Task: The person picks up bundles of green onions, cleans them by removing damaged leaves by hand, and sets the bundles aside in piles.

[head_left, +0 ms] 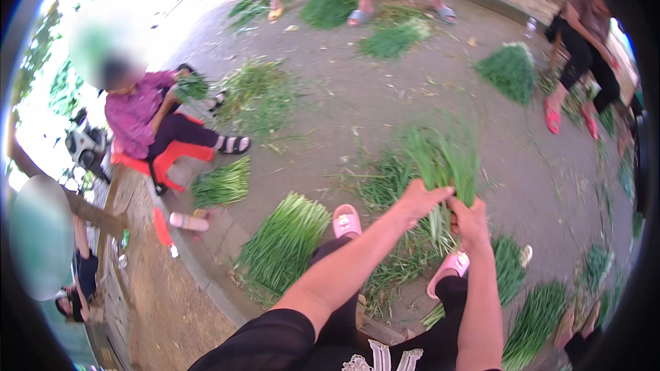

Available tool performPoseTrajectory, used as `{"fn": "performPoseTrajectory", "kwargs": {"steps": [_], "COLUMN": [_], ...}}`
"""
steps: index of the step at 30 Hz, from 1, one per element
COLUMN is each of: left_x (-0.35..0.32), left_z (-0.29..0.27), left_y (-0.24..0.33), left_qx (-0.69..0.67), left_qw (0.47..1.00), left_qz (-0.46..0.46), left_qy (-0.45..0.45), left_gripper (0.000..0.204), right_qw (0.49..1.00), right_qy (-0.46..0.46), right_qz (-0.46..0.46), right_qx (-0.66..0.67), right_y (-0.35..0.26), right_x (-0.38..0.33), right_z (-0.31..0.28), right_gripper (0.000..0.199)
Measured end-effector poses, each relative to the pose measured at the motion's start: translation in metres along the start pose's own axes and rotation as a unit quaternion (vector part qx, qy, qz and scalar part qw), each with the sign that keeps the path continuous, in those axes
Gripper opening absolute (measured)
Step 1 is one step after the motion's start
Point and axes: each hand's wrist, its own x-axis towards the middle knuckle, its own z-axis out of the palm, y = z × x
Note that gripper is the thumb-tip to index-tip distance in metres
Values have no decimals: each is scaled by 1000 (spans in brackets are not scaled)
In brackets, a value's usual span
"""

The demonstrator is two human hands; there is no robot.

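In front of me, between my knees, both hands hold long green chives with their leaf tips pointing away. My left hand is closed round one part of the bunch of chives, its thumb reaching toward the other hand. Close beside it, my right hand pinches another part of the bunch. Pale stems hang down below the hands. Under them, a loose heap of chives and dry trimmings lies on the ground between my pink slippers.
A neat pile of chives lies left of my feet, and another pile at the lower right. A person on a red stool sits at the left by a pink bottle. Other seated people and heaps line the far side; a curb curves along the left.
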Motion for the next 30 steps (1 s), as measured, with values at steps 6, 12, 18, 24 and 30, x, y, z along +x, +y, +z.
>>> {"fn": "performPoseTrajectory", "kwargs": {"steps": [6,12,18,24,30], "left_x": [-2,-7,-3,15,12], "left_z": [-7,-11,-22,-25,7], "left_y": [-5,5,8,-5,-12], "left_qx": [-39,-42,-106,-270,-246], "left_qw": [998,994,993,953,961], "left_qz": [53,94,36,60,81], "left_qy": [24,20,26,127,94], "left_gripper": [23,23,9,11,10], "right_qw": [999,998,988,935,988], "right_qy": [14,16,-6,62,21], "right_qz": [-35,-57,-77,-132,-97], "right_qx": [-7,-38,131,324,118], "right_y": [5,6,16,-12,24], "right_x": [1,4,24,14,28], "right_z": [9,7,-28,-39,-40], "right_gripper": [9,12,20,13,10]}}
